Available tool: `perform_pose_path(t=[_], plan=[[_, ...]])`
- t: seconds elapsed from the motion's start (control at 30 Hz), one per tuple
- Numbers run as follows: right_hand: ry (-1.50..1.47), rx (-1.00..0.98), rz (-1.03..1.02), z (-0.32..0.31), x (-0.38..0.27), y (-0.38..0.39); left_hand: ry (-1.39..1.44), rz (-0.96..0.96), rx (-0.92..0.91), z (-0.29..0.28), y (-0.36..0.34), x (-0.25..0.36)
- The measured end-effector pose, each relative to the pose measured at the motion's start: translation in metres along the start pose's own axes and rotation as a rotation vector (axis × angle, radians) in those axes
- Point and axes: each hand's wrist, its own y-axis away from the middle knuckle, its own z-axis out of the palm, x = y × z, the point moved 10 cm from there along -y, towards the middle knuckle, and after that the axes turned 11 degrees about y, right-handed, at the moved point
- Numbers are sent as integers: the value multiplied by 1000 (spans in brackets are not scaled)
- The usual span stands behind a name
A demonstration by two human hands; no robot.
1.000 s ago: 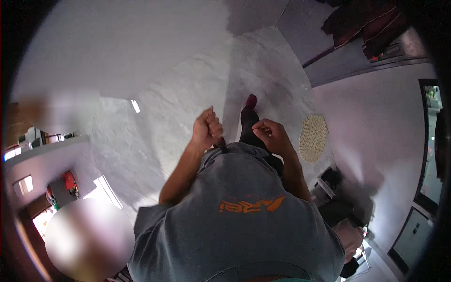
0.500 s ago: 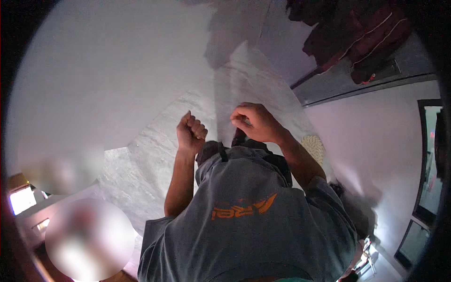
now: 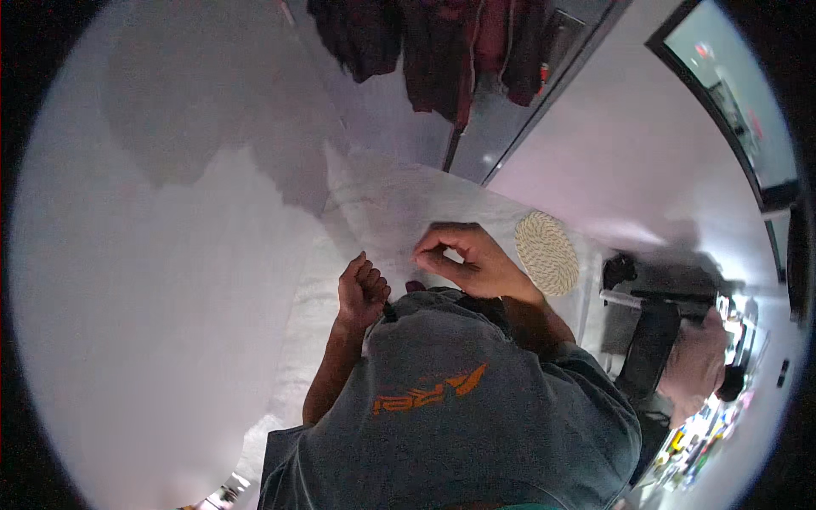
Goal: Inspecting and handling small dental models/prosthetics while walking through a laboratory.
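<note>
My left hand [image 3: 364,289] is closed in a fist in front of my grey shirt [image 3: 433,442], left of centre; whatever it may hold is hidden. Higher and to its right, my right hand [image 3: 463,259] has thumb and fingertips curled together in a loop; I cannot make out anything between them. Both are held apart, above the pale marbled floor [image 3: 374,195]. A dark maroon foot [image 3: 415,287] shows just past the shirt.
A pale wall [image 3: 144,323] fills the left. Dark maroon garments [image 3: 433,68] hang at the top. An oval woven mat [image 3: 546,253] lies right of centre. At the right are a framed glass panel [image 3: 722,93], dark furniture [image 3: 646,344] with pink cloth [image 3: 693,365], and bright clutter [image 3: 693,433].
My view has turned: the pale wall now fills the left, and the garments have shifted leftward in it. My right hand has moved down in the picture, as has my left, both staying closed.
</note>
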Motion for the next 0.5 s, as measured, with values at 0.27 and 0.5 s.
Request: perform_pose_path(t=[0.27, 0.5], plan=[[-144, -67, 645, 22, 90, 52, -94, -82, -46, 20, -30, 14], [-74, -25, 575, 18, 96, 43, 5, -99, 45, -10, -28, 3]])
